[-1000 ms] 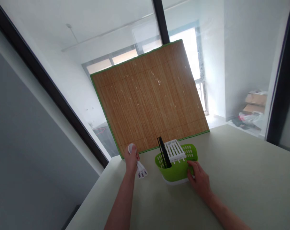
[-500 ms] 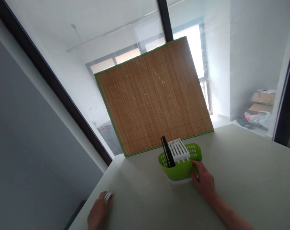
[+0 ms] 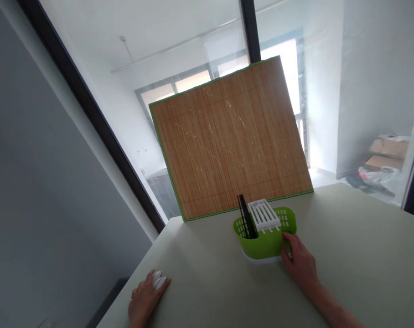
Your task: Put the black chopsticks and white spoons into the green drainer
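Note:
A green basket (image 3: 266, 246) with a white base stands on the pale table. Black chopsticks (image 3: 248, 221) lean in its left part, and a white slotted rack (image 3: 263, 214) sits across its top. My right hand (image 3: 300, 260) grips the basket's front right side, thumb and fingers at its wall. Near the table's left edge, my left hand (image 3: 147, 294) is closed round small white objects (image 3: 158, 280), which look like spoon ends; the fingers partly cover them.
Behind the basket a brown bamboo mat (image 3: 230, 141) with green edging leans upright against the glass. The table (image 3: 207, 282) has its left edge beside my left hand. Cardboard boxes (image 3: 388, 152) and plastic bags lie beyond the glass at right.
The view has shifted, so the scene sits further right. More of the white objects shows in my left hand, whose fingers have spread a little. My right hand remains on the basket.

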Tool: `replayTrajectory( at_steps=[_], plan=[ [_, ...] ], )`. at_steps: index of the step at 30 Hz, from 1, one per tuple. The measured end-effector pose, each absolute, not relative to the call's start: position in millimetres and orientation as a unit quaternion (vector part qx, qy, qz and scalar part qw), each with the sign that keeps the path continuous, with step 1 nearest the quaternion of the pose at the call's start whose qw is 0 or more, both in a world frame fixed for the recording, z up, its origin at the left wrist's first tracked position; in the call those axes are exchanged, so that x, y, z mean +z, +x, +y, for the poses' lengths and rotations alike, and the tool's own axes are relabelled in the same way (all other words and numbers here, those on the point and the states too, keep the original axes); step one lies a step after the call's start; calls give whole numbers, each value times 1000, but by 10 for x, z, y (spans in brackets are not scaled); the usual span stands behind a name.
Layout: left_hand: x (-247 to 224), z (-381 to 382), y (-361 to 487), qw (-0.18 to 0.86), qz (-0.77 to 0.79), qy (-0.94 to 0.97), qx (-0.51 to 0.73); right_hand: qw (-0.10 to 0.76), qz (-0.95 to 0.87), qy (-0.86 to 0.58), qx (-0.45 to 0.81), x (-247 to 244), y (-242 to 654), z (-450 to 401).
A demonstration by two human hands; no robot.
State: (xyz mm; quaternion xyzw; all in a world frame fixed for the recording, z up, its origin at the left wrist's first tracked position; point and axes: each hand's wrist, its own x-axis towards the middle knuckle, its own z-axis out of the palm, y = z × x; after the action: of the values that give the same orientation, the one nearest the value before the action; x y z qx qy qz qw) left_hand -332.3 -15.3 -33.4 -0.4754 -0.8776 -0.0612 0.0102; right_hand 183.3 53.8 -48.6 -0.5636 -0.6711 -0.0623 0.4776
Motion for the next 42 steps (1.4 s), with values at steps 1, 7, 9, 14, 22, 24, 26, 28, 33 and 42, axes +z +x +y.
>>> replayTrajectory(
  at_steps=[1, 7, 9, 14, 22, 24, 26, 28, 33, 42],
  plan=[
    [-330, -165, -3319, 6, -883, -465, -64, 478, -671, -563, -64, -487, 1833, 540],
    [-293, -259, -3160, 12, -905, -416, -88, 477, -666, -569, -69, -492, 1827, 550],
    [-233, -223, -3059, 48, -908, -402, -108, 478, -667, -567, -69, -487, 1827, 551],
    [119, 184, -2487, 126, -813, -512, -248, 483, -665, -564, -79, -476, 1830, 559],
    [620, 1264, -803, -177, -597, -644, -444, 483, -676, -550, -82, -480, 1835, 552],
    [683, 1484, -497, -205, -581, -659, -432, 483, -679, -547, -81, -479, 1837, 552],
    [726, 1655, -288, -238, -566, -670, -417, 487, -680, -542, -83, -485, 1837, 561],
    [742, 1769, -171, -266, -558, -675, -403, 493, -677, -539, -87, -499, 1833, 576],
    [691, 1838, -119, -304, -552, -665, -401, 500, -674, -537, -88, -519, 1808, 601],
    [774, 1679, -46, -272, -512, -593, -559, 477, -686, -543, -88, -496, 1794, 595]
  ],
)
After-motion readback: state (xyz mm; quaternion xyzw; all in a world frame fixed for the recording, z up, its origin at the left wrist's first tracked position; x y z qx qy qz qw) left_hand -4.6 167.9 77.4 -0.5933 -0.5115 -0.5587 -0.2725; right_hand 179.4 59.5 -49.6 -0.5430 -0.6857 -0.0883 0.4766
